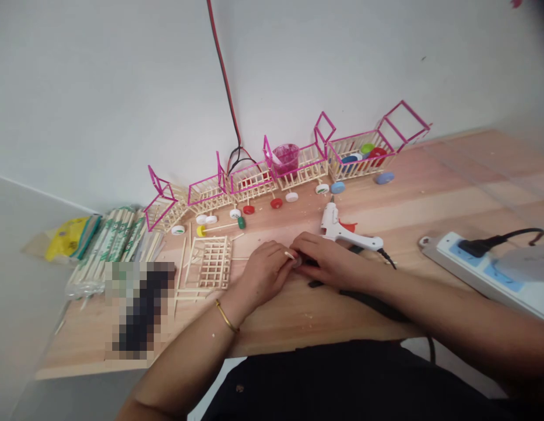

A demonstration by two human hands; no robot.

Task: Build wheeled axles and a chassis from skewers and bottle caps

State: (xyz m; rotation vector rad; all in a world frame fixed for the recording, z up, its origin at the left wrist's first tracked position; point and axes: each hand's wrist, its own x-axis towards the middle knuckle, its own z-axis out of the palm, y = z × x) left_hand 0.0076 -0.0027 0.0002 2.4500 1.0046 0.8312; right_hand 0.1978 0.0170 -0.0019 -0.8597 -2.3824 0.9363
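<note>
In the middle of the table, my left hand (pixel 268 270) and my right hand (pixel 318 258) meet fingertip to fingertip. My left fingers are closed on a thin wooden stick (pixel 290 255), whose pale end pokes up. My right fingers pinch a small round cap (pixel 297 263), mostly hidden between the hands. Whether stick and cap are joined I cannot tell. Just beyond my right hand lies a white hot glue gun (pixel 333 222) with an orange trigger. A lattice of wooden sticks (pixel 214 262) rests left of my left hand.
Several stick carts (pixel 254 178) with magenta rims and bottle-cap wheels line the wall. A stick axle (pixel 221 228) with yellow and green caps lies before them. Bundled sticks (pixel 118 234) and a yellow bag (pixel 68 238) are at left, a power strip (pixel 486 263) at right.
</note>
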